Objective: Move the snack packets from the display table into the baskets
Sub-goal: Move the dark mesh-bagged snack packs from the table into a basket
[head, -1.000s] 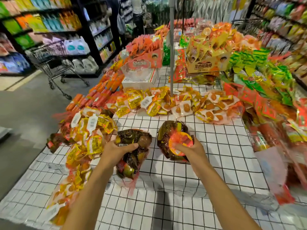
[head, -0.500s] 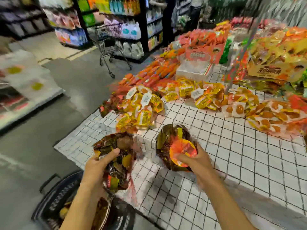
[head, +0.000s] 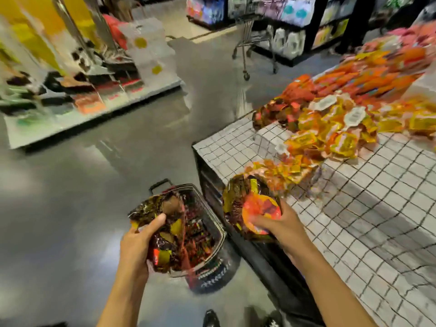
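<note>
Each hand grips a dark snack bag, left hand [head: 136, 244] over the part-filled basket [head: 207, 234], right hand [head: 278, 225] at the bench [head: 354, 208] edge, many packets [head: 330, 138] left.

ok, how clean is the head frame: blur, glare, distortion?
Head view: strong motion smear on the shelving across the aisle and the packet piles; the display table grid bows from the wide lens; pale glare on the floor; left hand gripping the dark packet and right hand gripping the orange-labelled packet are soft but readable.
</note>
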